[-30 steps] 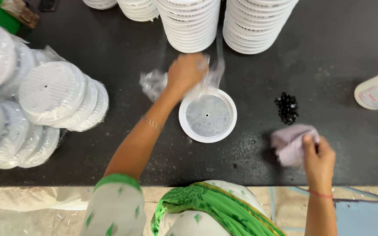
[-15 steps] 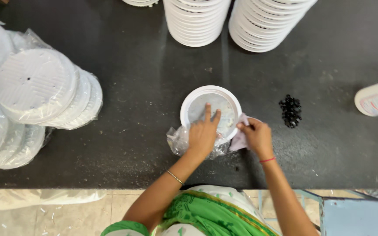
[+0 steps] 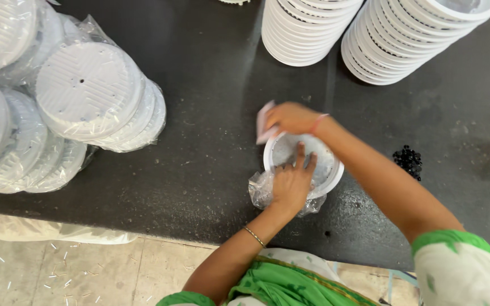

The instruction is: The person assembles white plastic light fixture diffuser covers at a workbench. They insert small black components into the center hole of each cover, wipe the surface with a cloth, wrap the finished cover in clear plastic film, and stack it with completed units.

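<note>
Wiping a white dish (image 3: 324,164) on the worktop (image 3: 211,164).
Left hand (image 3: 291,182) spread flat pins it; right hand (image 3: 290,118) pinches a cloth (image 3: 264,122) above. Loose plastic wrap (image 3: 259,192) underneath could let it slide.

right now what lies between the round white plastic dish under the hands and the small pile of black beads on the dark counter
In the head view, the right forearm crosses between the round white plastic dish and the small pile of black beads; otherwise only bare dark counter.
</note>
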Demonstrator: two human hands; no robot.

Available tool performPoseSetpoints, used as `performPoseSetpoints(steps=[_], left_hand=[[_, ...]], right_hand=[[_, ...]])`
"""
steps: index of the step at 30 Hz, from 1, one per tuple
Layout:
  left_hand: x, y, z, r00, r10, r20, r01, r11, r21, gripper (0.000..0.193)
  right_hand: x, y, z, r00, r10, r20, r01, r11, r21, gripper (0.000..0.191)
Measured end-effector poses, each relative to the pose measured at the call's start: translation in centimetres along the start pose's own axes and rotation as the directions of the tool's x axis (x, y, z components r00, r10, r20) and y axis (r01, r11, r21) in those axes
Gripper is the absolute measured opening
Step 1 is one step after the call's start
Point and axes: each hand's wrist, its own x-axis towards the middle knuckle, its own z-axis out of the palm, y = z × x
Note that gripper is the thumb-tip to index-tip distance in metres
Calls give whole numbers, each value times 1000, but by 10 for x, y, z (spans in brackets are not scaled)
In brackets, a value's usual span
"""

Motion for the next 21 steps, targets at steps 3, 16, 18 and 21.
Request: performPoseSetpoints(steps=[3, 16, 18, 21], left_hand=[[0, -1, 3, 999, -29, -25, 30, 999, 45, 81], [5, -37, -10, 986, 160, -39, -164, 977, -136, 53], [10, -49, -15, 969, 244, -29, -246, 966, -77, 28], [11, -57, -27, 958, 288, -2, -286, 951, 116, 9]], right_hand=[[29, -22, 23, 989, -67, 133, 81, 991, -103, 18], [-190, -13, 62, 413, 870, -268, -728, 492, 477, 35], [-198, -49, 106, 327, 921, -213, -706, 388, 592, 33], [-186, -124, 188, 470, 810, -351, -441, 560, 702, 23]])
